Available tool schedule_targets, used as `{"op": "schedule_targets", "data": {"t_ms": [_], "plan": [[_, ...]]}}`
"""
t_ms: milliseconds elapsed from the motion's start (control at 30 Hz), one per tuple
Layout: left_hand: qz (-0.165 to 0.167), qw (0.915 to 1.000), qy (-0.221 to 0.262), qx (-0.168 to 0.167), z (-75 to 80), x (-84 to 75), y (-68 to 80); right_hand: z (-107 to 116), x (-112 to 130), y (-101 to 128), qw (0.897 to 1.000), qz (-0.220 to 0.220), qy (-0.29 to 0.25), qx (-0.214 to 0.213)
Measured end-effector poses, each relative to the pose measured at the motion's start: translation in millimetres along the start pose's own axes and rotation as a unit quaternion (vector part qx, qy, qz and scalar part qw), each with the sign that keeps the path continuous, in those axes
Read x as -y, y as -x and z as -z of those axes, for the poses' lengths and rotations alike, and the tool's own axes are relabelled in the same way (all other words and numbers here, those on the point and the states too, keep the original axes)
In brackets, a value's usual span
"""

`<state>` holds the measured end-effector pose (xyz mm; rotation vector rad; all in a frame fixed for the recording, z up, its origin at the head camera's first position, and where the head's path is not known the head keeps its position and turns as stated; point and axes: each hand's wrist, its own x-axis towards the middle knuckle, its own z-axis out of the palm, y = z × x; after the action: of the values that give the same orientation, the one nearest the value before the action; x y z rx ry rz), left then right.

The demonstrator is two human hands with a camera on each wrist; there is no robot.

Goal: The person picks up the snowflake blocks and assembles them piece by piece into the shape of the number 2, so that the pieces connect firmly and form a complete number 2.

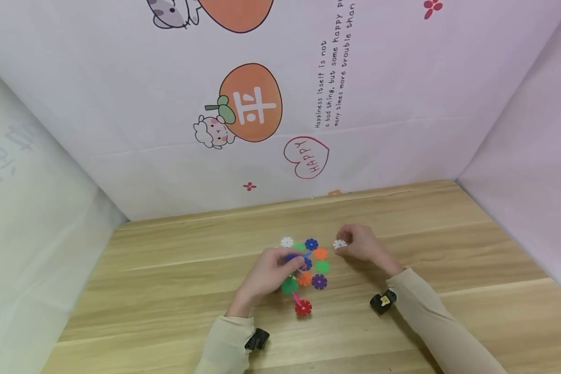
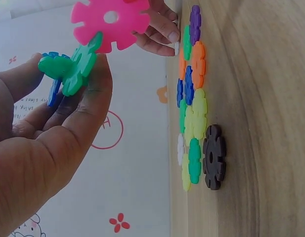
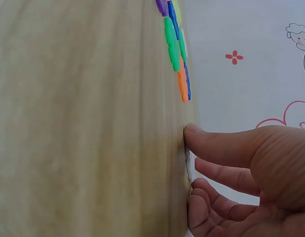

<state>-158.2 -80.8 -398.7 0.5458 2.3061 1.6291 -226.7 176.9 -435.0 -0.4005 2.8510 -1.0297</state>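
Observation:
Over the table, my left hand (image 1: 273,270) pinches a small build of notched snowflake discs fitted into each other. In the left wrist view a blue disc (image 2: 54,91), a green disc (image 2: 83,69) and a pink disc (image 2: 88,23) of this build show. A red disc (image 1: 303,307) appears at its near end in the head view. To the right, my right hand (image 1: 361,243) has its thumb and fingers on the edges of a white disc (image 1: 339,244) at the tabletop. Fingers hide part of that disc.
Loose discs lie flat between and under the hands: purple (image 1: 320,281), light green (image 1: 322,267), orange (image 1: 320,253), dark blue (image 1: 311,244), white (image 1: 287,242) and dark brown (image 2: 214,158) among them. Printed cloth walls (image 1: 378,150) enclose the wooden table (image 1: 168,291) at back and sides.

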Motion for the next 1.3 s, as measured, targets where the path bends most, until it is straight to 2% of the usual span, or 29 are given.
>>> {"op": "schedule_targets", "data": {"t_ms": [200, 433, 567, 700, 867, 1033, 1233, 1300], "plan": [[0.003, 1.0, 0.003, 0.001, 0.1, -0.5, -1.0, 0.1, -1.5, 0.4, 1.0, 0.006, 0.005, -0.004], [0.005, 1.0, -0.006, 0.001, -0.7, -1.8, -1.0, -2.2, -0.8, 3.2, 1.0, -0.025, -0.006, 0.01], [0.001, 1.0, -0.008, 0.003, -1.3, -10.0, 1.8, -2.6, 3.4, 6.3, 1.0, -0.019, -0.017, 0.013], [-0.008, 0.9999, -0.012, 0.007, -1.6, -19.4, 5.1, -0.9, 12.3, 12.5, 0.998, 0.0, -0.055, 0.014], [-0.017, 0.9993, -0.032, 0.008, -2.8, -8.3, 1.9, 4.0, 33.4, 21.5, 0.993, 0.025, -0.117, 0.022], [-0.022, 0.999, -0.037, 0.005, -2.5, 5.0, -2.6, 8.0, 52.4, 29.0, 0.987, 0.048, -0.156, 0.013], [-0.032, 0.9991, -0.029, 0.003, -2.5, 6.6, -4.2, 12.6, 67.3, 36.7, 0.979, 0.077, -0.188, 0.003], [-0.034, 0.9991, -0.026, 0.0, -2.9, 2.3, -2.8, 12.9, 69.1, 37.5, 0.978, 0.084, -0.19, 0.0]]}}
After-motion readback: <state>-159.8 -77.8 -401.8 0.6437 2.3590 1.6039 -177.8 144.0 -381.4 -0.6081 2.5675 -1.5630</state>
